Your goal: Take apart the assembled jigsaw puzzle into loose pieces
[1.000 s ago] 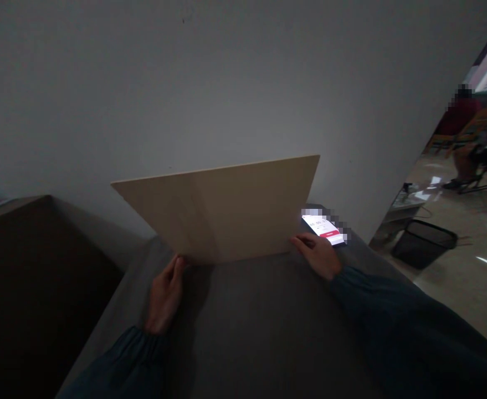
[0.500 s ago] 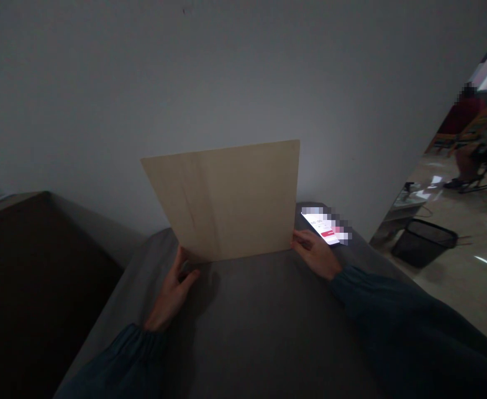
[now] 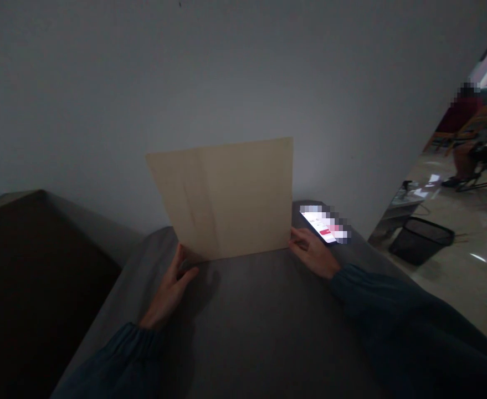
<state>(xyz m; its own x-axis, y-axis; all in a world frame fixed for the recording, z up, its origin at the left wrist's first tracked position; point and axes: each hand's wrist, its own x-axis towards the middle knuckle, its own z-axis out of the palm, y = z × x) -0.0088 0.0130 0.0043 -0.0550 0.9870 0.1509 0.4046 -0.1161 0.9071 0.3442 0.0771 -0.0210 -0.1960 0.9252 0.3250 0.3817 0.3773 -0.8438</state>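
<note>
A pale, thin wooden board (image 3: pixel 230 202) stands on its lower edge on a grey cloth-covered surface (image 3: pixel 260 321), tilted back toward the wall. My left hand (image 3: pixel 170 291) is at its lower left corner, fingers along the side edge and the thumb held apart in front. At the lower right corner, my right hand (image 3: pixel 313 252) has its fingers closed loosely on the edge. Fingertips of both hands are partly hidden by the board. Just beyond my right hand lies a phone (image 3: pixel 320 221) with a lit, partly blurred screen.
A plain wall (image 3: pixel 218 72) rises behind the board. To the left is a dark piece of furniture (image 3: pixel 35 266). A black mesh basket (image 3: pixel 420 244) stands on the shiny floor at the right, and a seated person (image 3: pixel 459 116) is farther back.
The board's top has tipped slightly farther back toward the wall. Both hands stay at its lower corners. The whole view has shifted a little.
</note>
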